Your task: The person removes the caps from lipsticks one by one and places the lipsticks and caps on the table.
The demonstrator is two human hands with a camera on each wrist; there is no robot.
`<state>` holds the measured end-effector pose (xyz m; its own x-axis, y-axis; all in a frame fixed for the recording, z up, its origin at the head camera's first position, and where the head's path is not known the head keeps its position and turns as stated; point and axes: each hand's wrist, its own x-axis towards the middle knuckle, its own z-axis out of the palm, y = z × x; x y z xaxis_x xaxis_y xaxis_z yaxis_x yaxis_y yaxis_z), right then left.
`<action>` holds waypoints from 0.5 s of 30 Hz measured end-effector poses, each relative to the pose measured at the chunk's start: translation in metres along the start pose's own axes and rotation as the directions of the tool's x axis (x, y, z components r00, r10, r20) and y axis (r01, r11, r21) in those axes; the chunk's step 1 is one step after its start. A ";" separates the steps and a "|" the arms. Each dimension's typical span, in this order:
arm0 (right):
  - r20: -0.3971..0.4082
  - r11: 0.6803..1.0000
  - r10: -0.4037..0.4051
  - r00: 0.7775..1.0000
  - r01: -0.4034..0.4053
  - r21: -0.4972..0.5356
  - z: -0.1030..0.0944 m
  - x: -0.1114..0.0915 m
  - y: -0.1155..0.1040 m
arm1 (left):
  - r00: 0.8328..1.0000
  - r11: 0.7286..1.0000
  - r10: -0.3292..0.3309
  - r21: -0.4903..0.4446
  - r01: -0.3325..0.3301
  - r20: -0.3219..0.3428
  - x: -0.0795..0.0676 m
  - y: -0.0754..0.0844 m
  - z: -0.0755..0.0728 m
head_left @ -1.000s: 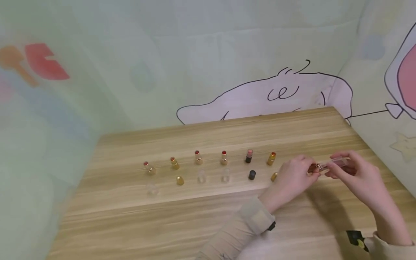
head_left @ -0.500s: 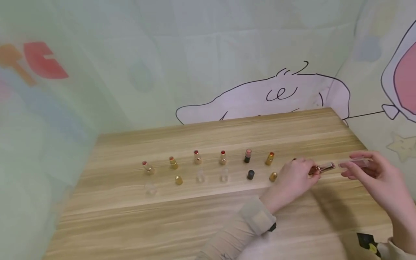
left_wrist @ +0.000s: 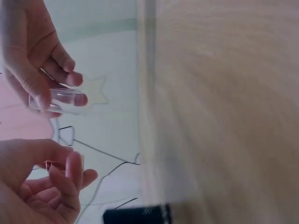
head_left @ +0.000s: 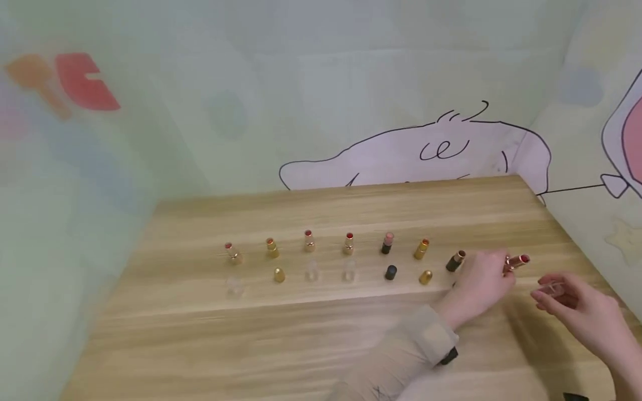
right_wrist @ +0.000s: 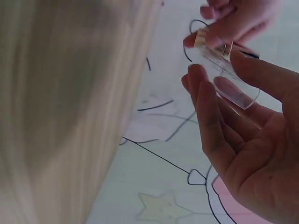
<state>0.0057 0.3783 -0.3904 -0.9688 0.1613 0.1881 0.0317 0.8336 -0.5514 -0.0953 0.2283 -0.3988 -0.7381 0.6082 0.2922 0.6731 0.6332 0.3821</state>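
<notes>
My left hand (head_left: 484, 281) pinches a rose-gold lipstick (head_left: 515, 263), raised over the right side of the table, its red tip pointing right. To its right, my right hand (head_left: 584, 309) holds a clear cap (right_wrist: 238, 93) between thumb and fingers, apart from the lipstick in the head view. In the left wrist view the clear cap (left_wrist: 65, 100) shows plainly, while fingers hide most of the lipstick. Just left of my left hand stands a dark lipstick (head_left: 456, 260) with a gold collar. Something dark beneath that hand is mostly hidden.
On the wooden table (head_left: 251, 345), a row of uncapped lipsticks stretches left, including a black one with a pink tip (head_left: 388, 243) and a gold one (head_left: 422, 249). Their caps stand in front, among them a black cap (head_left: 390, 272), gold caps (head_left: 279, 274) and clear caps (head_left: 349, 271).
The clear cap has come off the lipstick in my left hand, and my right hand has drawn it away to the right. My left hand has shifted right, uncovering the dark lipstick.
</notes>
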 end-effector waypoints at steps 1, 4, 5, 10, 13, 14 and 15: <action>0.005 0.999 -0.005 1.000 0.005 -0.034 0.003 -0.001 0.002 | 1.000 1.000 -0.010 0.013 0.010 -0.002 0.001 0.002 0.004; 0.029 0.993 0.002 1.000 0.002 -0.116 0.012 -0.005 0.008 | 0.999 0.997 -0.034 0.067 0.033 0.013 0.004 0.008 0.017; 0.039 0.992 0.008 0.999 -0.003 -0.129 0.015 -0.005 0.010 | 0.999 0.996 -0.044 0.077 0.042 0.022 0.005 0.009 0.020; 0.056 0.991 0.007 0.998 0.000 -0.130 0.025 -0.004 0.013 | 0.991 0.987 -0.113 0.126 0.104 0.066 0.010 0.016 0.031; 0.073 0.991 0.004 0.997 0.006 -0.136 0.028 0.001 0.011 | 0.980 0.971 -0.186 0.167 0.171 0.074 0.014 0.017 0.033; 0.078 0.989 0.001 0.997 0.010 -0.145 0.029 0.003 0.009 | 0.975 0.965 -0.207 0.182 0.190 0.078 0.015 0.017 0.034; 0.083 0.989 -0.001 0.997 0.014 -0.150 0.030 0.005 0.008 | 0.972 0.959 -0.223 0.197 0.204 0.078 0.017 0.016 0.034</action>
<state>-0.0063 0.3700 -0.4178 -0.9859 0.1160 0.1204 0.0552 0.9057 -0.4203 -0.0950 0.2650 -0.4174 -0.8636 0.4869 0.1307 0.5039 0.8257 0.2537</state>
